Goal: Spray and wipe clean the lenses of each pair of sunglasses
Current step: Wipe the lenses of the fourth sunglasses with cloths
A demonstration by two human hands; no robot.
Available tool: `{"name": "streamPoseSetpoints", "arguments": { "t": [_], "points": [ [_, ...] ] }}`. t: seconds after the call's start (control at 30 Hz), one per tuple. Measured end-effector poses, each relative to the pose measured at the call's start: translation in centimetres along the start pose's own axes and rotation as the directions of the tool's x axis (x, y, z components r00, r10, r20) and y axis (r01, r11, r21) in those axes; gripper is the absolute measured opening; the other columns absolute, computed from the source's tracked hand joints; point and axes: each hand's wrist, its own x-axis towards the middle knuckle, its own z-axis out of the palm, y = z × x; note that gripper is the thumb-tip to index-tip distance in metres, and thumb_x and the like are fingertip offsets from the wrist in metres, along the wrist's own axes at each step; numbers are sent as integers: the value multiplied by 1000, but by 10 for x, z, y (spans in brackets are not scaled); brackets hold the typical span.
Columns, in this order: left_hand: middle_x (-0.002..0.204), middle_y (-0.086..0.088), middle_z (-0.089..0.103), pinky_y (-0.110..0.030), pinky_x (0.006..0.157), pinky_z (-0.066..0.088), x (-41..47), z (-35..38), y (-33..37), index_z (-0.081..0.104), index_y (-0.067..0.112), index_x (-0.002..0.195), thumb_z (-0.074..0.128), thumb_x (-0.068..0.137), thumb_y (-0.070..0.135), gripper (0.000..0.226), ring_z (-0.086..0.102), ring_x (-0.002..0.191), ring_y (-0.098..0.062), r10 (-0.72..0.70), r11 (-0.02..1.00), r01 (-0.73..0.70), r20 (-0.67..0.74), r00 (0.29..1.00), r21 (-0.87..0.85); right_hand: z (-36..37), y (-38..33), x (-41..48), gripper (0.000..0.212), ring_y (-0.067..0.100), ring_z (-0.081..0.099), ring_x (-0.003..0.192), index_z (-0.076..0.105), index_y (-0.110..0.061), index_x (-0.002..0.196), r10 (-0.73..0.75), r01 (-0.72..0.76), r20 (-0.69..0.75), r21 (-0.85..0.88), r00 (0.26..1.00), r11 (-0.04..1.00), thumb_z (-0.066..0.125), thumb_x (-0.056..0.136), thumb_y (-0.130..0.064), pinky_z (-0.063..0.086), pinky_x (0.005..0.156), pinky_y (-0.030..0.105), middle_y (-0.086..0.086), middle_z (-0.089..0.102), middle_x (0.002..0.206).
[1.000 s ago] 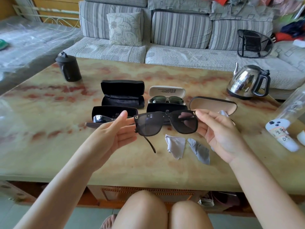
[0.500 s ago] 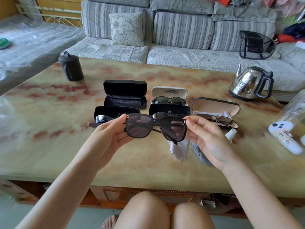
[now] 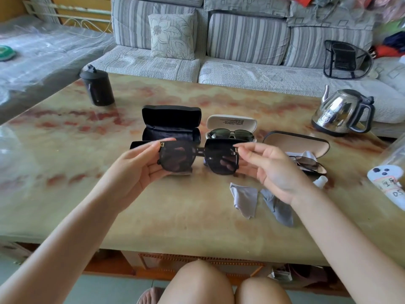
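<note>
We see bright, even daylight, soft glare on the table [image 3: 65, 150], slight motion blur and wide-angle bending at the edges.

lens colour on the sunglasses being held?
Dark smoky grey; the sunglasses show best in the head view.

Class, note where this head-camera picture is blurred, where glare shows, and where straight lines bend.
Head view: the white object at the right edge is smeared. Head view: glare whitens the table at left and glints on the kettle. Head view: the table's edges look curved.
</note>
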Motion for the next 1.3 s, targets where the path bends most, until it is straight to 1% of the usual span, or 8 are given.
{"name": "streamPoseSetpoints", "arguments": {
  "t": [0.23, 0.4, 0.6, 0.83, 0.97, 1.1, 1.17, 1.3],
  "points": [
    [87, 7, 76, -16, 70, 56, 72, -40, 35, 64, 16, 113, 44, 100, 12, 23, 72, 81, -4, 50, 975, -34, -65, 997, 218, 20, -30, 93, 9, 19, 72, 64, 61, 1, 96, 27, -27, -5, -14, 1000, 1000, 53, 93, 4, 60, 65, 28, 10, 74, 75],
    [91, -1, 70, -14, 73, 55, 122, -73, 32, 59, 1, 125, 54, 97, 16, 32, 68, 78, -6, 51, 944, 7, -169, 984, 330, 35, -19, 149, 16, 13, 69, 52, 59, -5, 82, 98, -105, -101, -74, 990, 992, 55, 92, 6, 58, 52, 25, 1, 70, 58],
    [79, 8, 73, -13, 74, 53, 148, -99, 14, 66, 10, 112, 60, 94, 21, 22, 68, 76, -2, 22, 918, 74, -237, 971, 389, 47, 12, 190, 14, 33, 69, 99, 61, -6, 79, 158, -232, -294, -240, 943, 943, 63, 91, 1, 57, 71, 33, 21, 67, 109],
    [95, 4, 69, -20, 75, 44, 157, -111, 0, 70, 20, 110, 64, 92, 24, 19, 62, 86, -5, 65, 897, 94, -338, 939, 431, 60, 20, 202, 21, 32, 69, 101, 63, 9, 111, 159, -264, -363, -262, 918, 928, 56, 92, 5, 56, 76, 30, 25, 67, 113],
    [93, 5, 67, -15, 69, 41, 160, -103, -5, 69, 19, 111, 65, 92, 21, 20, 57, 83, -7, 160, 880, 55, -404, 901, 471, 67, 23, 209, 26, 24, 70, 87, 61, 6, 118, 163, -318, -448, -298, 879, 900, 56, 92, 3, 44, 39, 16, 18, 70, 108],
    [103, 1, 66, -22, 86, 39, 160, -99, -12, 70, 15, 114, 65, 92, 20, 23, 55, 95, -9, 169, 868, 73, -430, 887, 492, 70, 34, 217, 28, 27, 69, 88, 61, 8, 118, 162, -336, -484, -297, 860, 894, 57, 91, 5, 56, 90, 38, 19, 69, 100],
    [105, 0, 65, -23, 88, 38, 159, -100, -14, 69, 13, 115, 64, 92, 19, 24, 55, 97, -10, 160, 868, 84, -435, 886, 490, 71, 36, 217, 30, 31, 69, 99, 58, 9, 122, 171, -341, -482, -290, 859, 894, 54, 92, 7, 53, 94, 38, 23, 67, 112],
    [97, 1, 63, -14, 72, 41, 157, -102, -20, 69, 12, 116, 63, 93, 18, 24, 56, 87, -5, 152, 869, 97, -449, 880, 485, 71, 34, 217, 28, 29, 68, 81, 62, 7, 115, 141, -337, -452, -390, 881, 857, 59, 88, 10, 44, 38, 13, 23, 68, 110]
  ]
}}
